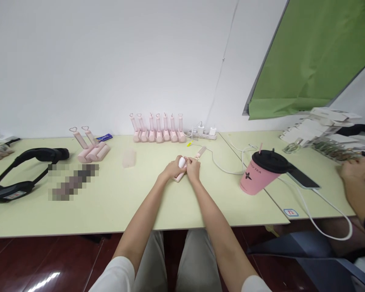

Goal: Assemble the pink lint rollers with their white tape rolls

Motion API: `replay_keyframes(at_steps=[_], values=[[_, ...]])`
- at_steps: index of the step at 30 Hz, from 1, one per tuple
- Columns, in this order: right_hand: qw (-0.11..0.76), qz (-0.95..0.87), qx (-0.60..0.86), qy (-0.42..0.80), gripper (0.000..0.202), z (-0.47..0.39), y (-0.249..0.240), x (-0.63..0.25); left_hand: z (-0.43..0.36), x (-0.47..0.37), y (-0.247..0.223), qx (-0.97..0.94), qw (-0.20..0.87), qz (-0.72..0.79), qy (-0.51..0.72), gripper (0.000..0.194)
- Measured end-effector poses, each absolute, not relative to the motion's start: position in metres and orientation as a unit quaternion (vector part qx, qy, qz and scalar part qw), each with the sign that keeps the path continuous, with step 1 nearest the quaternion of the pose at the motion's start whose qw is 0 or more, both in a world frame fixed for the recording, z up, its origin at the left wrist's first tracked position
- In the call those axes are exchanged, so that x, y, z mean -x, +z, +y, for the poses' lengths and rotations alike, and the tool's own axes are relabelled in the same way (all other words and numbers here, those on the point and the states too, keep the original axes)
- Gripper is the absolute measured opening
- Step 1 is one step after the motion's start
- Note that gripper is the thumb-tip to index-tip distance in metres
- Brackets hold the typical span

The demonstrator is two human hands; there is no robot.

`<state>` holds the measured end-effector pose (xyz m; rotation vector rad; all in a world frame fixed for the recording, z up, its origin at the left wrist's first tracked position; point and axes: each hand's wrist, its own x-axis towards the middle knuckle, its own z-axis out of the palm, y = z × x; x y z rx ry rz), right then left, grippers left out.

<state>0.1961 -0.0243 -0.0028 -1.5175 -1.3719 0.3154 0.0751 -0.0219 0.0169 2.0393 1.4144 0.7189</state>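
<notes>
Near the middle of the table, my left hand (171,168) and my right hand (193,168) are closed on one small pink and white device (179,177). Its rounded white part shows between the hands, and a flat pink part lies below, close to the tabletop. My fingers cover much of it. A pink strap (202,151) extends beyond my right fingertips; whether it is joined to the device is unclear. Behind my hands, several similar pink devices (159,136) stand in a row by the wall, their straps upright with heart-shaped loops.
Two more pink devices (93,152), a blue packet (104,138), a pale pink block (129,158) and a black headband-like frame (33,153) are left. Rightward are a power strip (204,136), a pink cup (257,176), a phone (304,177), cables and another person's hand (359,168).
</notes>
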Motion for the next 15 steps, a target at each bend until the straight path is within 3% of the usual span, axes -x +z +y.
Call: replay_keyframes(at_steps=[15], values=[[0.535,-0.574,0.600,0.152,0.038,-0.027,-0.002,-0.195,-0.033,-0.067,0.016,-0.731,0.386,0.476,0.298,0.071]])
